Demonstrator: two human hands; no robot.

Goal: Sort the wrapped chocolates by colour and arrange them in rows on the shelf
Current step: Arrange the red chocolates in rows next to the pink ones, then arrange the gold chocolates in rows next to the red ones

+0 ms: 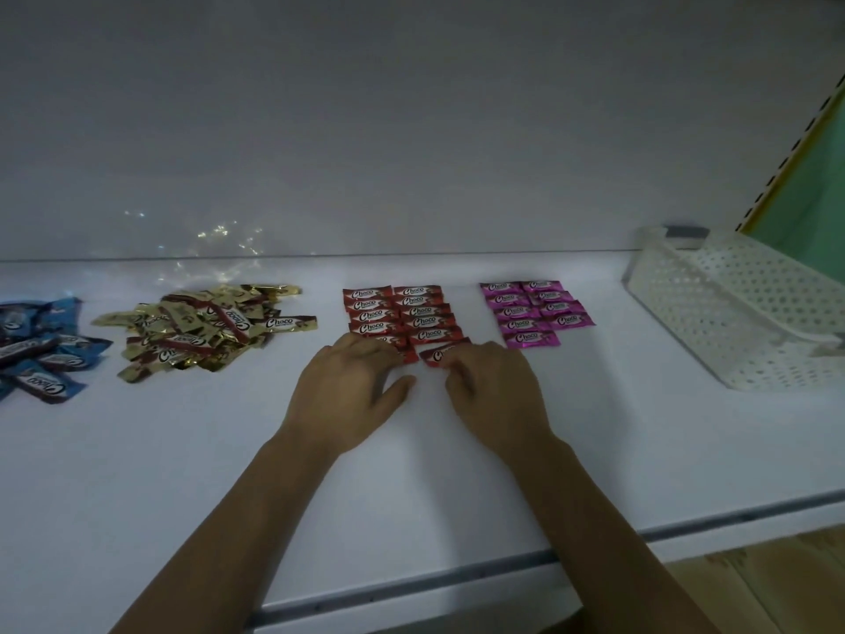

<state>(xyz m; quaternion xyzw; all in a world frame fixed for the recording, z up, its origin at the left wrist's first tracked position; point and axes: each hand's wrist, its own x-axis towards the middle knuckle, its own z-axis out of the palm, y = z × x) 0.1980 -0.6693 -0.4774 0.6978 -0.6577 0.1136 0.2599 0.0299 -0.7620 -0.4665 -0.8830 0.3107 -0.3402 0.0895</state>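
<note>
Beneath the fingertips, left hand (347, 386) presses and right hand (496, 395) pinches the nearest red chocolates (436, 354) (squaring that row, presumably).

Person in view: two forearms and two grips, that's all of the body the camera catches. Left forearm (237, 519) is bare skin from the bottom frame edge up to the wrist. Right forearm (608, 519) is the same, bare along its whole visible length. Both are slim and taper to narrow wrists. Left grip (352, 386) is seen from the back: bare, knuckle ridges showing, thumb clearly visible. Right grip (498, 391) is also seen from the back: bare, knuckles rounded, faint tendon lines. Lighting is dim, so nails and fine surface detail are too dark to tell.
</note>
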